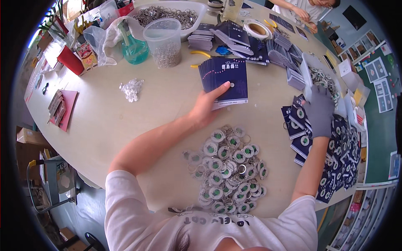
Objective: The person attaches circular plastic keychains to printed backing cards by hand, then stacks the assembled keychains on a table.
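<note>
My left hand (208,106) grips a fanned stack of dark blue cards (224,78), thumb pressed on the top card, above the middle of the table. My right hand (320,111), in a grey glove, rests on the spread of dark blue cards with round badges (335,154) at the right side of the table; whether it grips one I cannot tell. Close to my chest lies a heap of round green-and-white key-ring badges (226,169).
A clear tub of small metal rings (164,42), a teal spray bottle (133,47), a white tray of rings (167,14) and more card stacks (247,42) stand at the back. Clear bits (130,89) lie left. Another person's hands (303,14) work far right.
</note>
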`<state>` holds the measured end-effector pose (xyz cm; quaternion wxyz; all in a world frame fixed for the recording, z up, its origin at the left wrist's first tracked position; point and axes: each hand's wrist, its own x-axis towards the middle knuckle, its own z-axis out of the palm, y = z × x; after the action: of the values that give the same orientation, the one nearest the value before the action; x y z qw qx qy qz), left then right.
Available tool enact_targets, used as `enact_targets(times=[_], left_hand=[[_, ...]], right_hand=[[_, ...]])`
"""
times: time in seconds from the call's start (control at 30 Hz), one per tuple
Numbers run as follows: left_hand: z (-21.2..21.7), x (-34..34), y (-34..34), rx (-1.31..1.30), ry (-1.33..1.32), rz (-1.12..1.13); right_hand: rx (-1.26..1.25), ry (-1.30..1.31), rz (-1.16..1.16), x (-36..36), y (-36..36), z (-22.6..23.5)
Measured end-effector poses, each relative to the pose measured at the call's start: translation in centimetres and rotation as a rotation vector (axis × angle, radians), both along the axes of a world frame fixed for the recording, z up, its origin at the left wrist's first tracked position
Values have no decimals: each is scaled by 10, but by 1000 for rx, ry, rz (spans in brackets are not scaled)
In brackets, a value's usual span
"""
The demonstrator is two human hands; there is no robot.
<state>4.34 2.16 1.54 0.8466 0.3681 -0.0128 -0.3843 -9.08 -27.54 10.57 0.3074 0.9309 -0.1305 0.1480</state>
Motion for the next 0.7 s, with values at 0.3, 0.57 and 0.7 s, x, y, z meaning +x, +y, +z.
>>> enact_targets(times=[0.3, 0.57, 0.7], left_hand=[[-12, -2, 0, -25, -148, -21], [-14, 0, 2, -44, -139, -4], [-24, 6, -1, 31, -267, -2]], right_hand=[[977, -121, 764, 78, 135, -31], [1144, -47, 707, 82, 128, -32], [1093, 1, 672, 82, 125, -28]])
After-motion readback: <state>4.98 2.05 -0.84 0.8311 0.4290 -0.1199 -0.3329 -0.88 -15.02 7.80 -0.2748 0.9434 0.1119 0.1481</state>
